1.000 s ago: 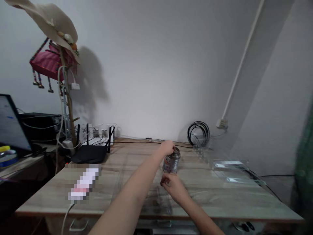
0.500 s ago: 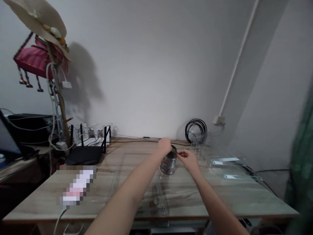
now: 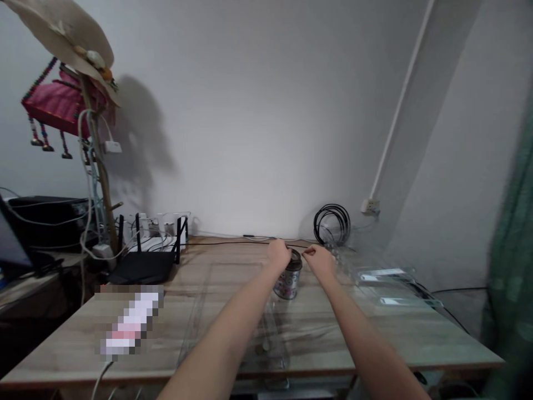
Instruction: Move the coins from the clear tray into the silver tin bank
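A patterned tin can (image 3: pixel 287 282) with a dark lid or top (image 3: pixel 296 259) stands upright on the wooden table. My left hand (image 3: pixel 278 254) is at the left side of the can's top, its fingers curled and partly hidden behind the hand. To the right of the top, my right hand (image 3: pixel 320 259) has its fingertips pinched together, a small gap away from the can. Whatever either hand may hold is too small or hidden to make out.
Clear plastic pieces lie on the table (image 3: pixel 325 344) near my forearms, and more clear trays (image 3: pixel 387 276) sit to the right. A black router (image 3: pixel 144 266) and a blurred-out phone-like object (image 3: pixel 133 322) are at left. Coiled black cable (image 3: pixel 332 224) leans on the wall.
My right hand has moved up and slightly away from the can's rim, its fingers drawn closer together. My left hand has shifted slightly down at the top edge. The view has tilted slightly.
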A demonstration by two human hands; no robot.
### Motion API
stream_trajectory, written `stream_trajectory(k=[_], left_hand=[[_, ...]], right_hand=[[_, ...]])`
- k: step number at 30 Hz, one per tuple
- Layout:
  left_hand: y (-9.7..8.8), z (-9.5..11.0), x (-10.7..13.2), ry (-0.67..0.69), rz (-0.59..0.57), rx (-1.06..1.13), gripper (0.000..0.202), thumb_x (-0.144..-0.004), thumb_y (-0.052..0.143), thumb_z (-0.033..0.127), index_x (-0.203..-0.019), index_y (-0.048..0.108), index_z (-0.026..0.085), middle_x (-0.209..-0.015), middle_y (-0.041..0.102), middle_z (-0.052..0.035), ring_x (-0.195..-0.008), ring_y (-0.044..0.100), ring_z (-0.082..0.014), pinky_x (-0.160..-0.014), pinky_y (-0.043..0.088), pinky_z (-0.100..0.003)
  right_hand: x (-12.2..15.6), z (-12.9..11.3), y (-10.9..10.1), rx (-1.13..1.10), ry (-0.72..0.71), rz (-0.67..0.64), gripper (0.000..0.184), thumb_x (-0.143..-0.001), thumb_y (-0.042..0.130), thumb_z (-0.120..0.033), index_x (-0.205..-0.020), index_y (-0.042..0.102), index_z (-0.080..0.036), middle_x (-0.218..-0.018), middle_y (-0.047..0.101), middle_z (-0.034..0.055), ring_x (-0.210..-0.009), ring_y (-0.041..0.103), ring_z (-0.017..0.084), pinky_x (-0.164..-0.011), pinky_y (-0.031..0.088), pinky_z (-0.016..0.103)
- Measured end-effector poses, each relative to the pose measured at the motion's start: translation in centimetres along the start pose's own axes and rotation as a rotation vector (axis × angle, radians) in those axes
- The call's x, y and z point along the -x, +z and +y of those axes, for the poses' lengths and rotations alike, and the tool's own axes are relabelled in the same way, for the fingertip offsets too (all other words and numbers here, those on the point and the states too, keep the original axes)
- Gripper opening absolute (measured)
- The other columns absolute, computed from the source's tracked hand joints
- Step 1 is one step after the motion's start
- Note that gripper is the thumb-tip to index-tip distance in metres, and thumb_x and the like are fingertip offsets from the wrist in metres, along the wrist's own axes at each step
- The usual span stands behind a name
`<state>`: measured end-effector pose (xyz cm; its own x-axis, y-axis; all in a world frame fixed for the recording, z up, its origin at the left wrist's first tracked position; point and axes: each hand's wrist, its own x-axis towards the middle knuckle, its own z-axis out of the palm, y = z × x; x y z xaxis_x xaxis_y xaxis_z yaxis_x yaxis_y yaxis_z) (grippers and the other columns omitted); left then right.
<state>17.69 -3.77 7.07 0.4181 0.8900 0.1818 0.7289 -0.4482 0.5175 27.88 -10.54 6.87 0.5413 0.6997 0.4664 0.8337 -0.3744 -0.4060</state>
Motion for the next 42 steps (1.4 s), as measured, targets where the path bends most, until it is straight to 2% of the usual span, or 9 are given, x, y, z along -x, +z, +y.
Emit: stream_trajectory(k=[7,12,17,21,24,27,29,34,42], left_hand=[[-2.5,-1.8,-0.6,0.044,0.113,0.109,0.030,-0.081,0.038,0.023,-0.093,0.065,0.016,-0.096,0.065,-0.0079,-0.087,0.058,-0.0147,-0.071,0.041,-0.021],[-4.2,-5.9,1.8,0.097,0.129,0.142,0.027,-0.077,0.042,0.020,-0.090,0.065,0.016,-0.093,0.066,-0.0027,-0.084,0.057,-0.0103,-0.073,0.040,-0.018],[-2.6,-11.9,7.5,0.184,-0.117,0.116,0.026,-0.074,0.043,0.020,-0.085,0.066,0.013,-0.083,0.067,-0.0040,-0.075,0.058,-0.0124,-0.068,0.042,-0.021],[-1.6,-14.8,11.3,0.160,-0.284,0.006,0.025,-0.069,0.049,0.018,-0.088,0.065,0.014,-0.084,0.066,-0.0042,-0.074,0.057,-0.0119,-0.065,0.041,-0.020],[-1.7,-15.3,12.8,0.230,-0.383,-0.112,0.027,-0.065,0.054,0.021,-0.089,0.065,0.015,-0.083,0.066,-0.0048,-0.072,0.057,-0.0126,-0.062,0.040,-0.019],[-1.7,-15.1,13.5,0.330,-0.487,-0.204,0.031,-0.062,0.057,0.021,-0.092,0.064,0.017,-0.083,0.065,-0.0053,-0.070,0.056,-0.0139,-0.060,0.041,-0.020],[-1.5,-15.0,13.6,0.349,-0.514,-0.244,0.030,-0.063,0.054,0.018,-0.091,0.063,0.016,-0.083,0.065,-0.0062,-0.070,0.057,-0.0147,-0.060,0.041,-0.021],[-1.2,-14.7,13.7,0.330,-0.539,-0.303,0.028,-0.063,0.048,0.007,-0.086,0.063,0.012,-0.084,0.065,-0.0093,-0.072,0.058,-0.0164,-0.061,0.042,-0.022],[-3.1,-13.5,14.5,0.234,-0.578,-0.366,0.030,-0.061,0.050,0.005,-0.088,0.063,0.009,-0.086,0.065,-0.0126,-0.074,0.059,-0.0182,-0.061,0.042,-0.023]], right_hand=[[-0.6,-0.8,1.0,-0.008,-0.109,-0.080,0.020,-0.071,0.048,-0.025,-0.079,0.065,-0.020,-0.080,0.068,0.0016,-0.076,0.059,0.013,-0.064,0.039,0.021],[-0.9,-2.8,1.7,0.077,-0.134,-0.129,0.014,-0.065,0.054,-0.022,-0.070,0.067,-0.020,-0.080,0.068,0.0047,-0.080,0.059,0.018,-0.068,0.038,0.026],[-0.3,-4.2,1.3,0.142,-0.150,-0.142,0.020,-0.070,0.050,-0.026,-0.074,0.068,-0.019,-0.082,0.066,0.0100,-0.083,0.058,0.022,-0.072,0.037,0.032],[2.8,-4.7,1.2,0.115,-0.296,-0.172,0.028,-0.077,0.041,-0.026,-0.092,0.065,-0.020,-0.097,0.064,0.0085,-0.094,0.053,0.019,-0.077,0.035,0.028],[7.3,-4.7,2.1,0.075,-0.489,-0.395,0.021,-0.072,0.049,-0.022,-0.085,0.066,-0.022,-0.087,0.066,0.0025,-0.085,0.056,0.014,-0.072,0.037,0.022],[11.8,-4.7,2.7,0.110,-0.698,-0.654,0.019,-0.067,0.055,-0.020,-0.082,0.067,-0.021,-0.080,0.066,0.0026,-0.081,0.056,0.017,-0.073,0.037,0.026],[13.6,-4.8,2.7,0.174,-0.772,-0.725,0.018,-0.066,0.058,-0.024,-0.081,0.068,-0.021,-0.081,0.066,0.0047,-0.084,0.055,0.020,-0.075,0.036,0.030],[14.3,-5.5,2.8,0.277,-0.800,-0.754,0.014,-0.063,0.060,-0.022,-0.073,0.069,-0.020,-0.080,0.066,0.0073,-0.087,0.053,0.025,-0.077,0.034,0.036],[13.8,-5.4,3.6,0.272,-0.718,-0.881,0.012,-0.061,0.056,-0.016,-0.065,0.067,-0.020,-0.066,0.066,0.0019,-0.072,0.057,0.017,-0.079,0.033,0.033]])
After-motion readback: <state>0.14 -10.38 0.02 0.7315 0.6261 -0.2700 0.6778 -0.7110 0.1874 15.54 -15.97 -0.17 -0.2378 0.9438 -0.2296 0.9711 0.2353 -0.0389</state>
